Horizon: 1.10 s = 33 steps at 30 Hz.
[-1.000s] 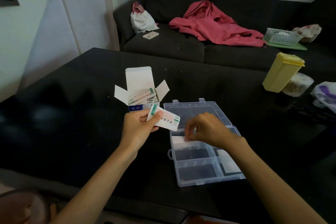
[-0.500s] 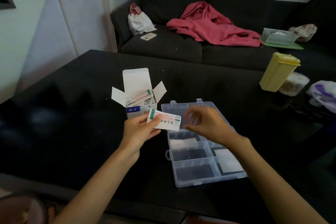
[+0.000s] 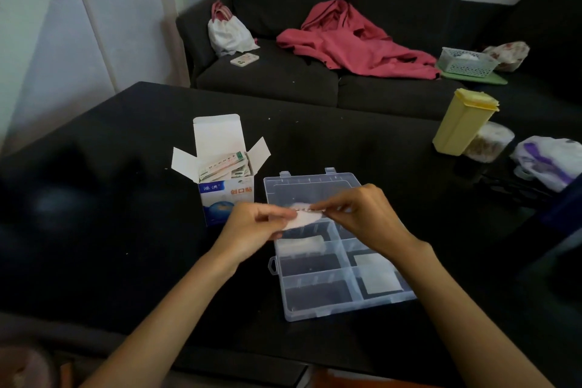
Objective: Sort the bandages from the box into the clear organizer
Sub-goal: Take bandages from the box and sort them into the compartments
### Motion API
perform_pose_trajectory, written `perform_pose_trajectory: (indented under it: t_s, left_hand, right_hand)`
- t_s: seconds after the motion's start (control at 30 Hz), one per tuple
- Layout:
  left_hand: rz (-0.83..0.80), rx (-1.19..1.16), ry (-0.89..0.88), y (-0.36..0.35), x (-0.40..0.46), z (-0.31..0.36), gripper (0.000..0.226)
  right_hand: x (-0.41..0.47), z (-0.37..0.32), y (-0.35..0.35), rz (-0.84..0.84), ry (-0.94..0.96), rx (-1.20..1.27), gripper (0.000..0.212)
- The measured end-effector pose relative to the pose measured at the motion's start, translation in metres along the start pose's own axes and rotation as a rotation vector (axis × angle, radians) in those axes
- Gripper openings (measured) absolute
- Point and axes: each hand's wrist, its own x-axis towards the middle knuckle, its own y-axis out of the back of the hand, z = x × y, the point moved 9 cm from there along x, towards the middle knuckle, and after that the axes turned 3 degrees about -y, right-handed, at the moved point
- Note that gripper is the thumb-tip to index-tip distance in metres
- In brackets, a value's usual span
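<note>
Bandage strips [image 3: 305,217], pinched between left hand [image 3: 258,224] and right hand [image 3: 359,214] above clear organizer [image 3: 318,302]; box [image 3: 225,179] at ten o'clock; advisable: peel one strip, lay flat in one compartment.

Your right hand [image 3: 362,214] has left the organizer [image 3: 340,302] | now pinches, it seems, the blurred bandage [image 3: 304,217] with your left hand [image 3: 255,224].
</note>
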Motion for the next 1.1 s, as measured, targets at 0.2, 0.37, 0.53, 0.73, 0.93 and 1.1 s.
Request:
perform_pose_trajectory:
  t_s: [0.2,0.37,0.53,0.73,0.93,1.1]
  left_hand:
    - [0.051,0.569,-0.277,-0.013,0.001,0.009,0.024]
    - [0.062,0.887,-0.402,-0.03,-0.001,0.022,0.02]
    - [-0.071,1.083,-0.47,-0.039,-0.002,0.026,0.025]
    - [-0.132,1.012,-0.454,-0.025,0.005,0.027,0.026]
    - [-0.191,1.176,-0.535,-0.035,0.001,0.026,0.029]
    - [0.027,1.078,-0.493,-0.013,-0.004,0.04,0.022]
  right_hand:
    - [-0.002,0.038,0.023,0.146,-0.207,0.161,0.022]
    - [-0.006,0.059,0.025,0.179,-0.458,0.454,0.02]
    - [-0.01,0.065,0.014,0.001,-0.596,0.579,0.003]
    - [-0.01,0.065,0.017,0.006,-0.614,0.546,0.006]
    - [-0.013,0.063,0.002,-0.127,-0.627,0.46,0.004]
    - [-0.01,0.054,-0.007,-0.136,-0.613,0.437,0.005]
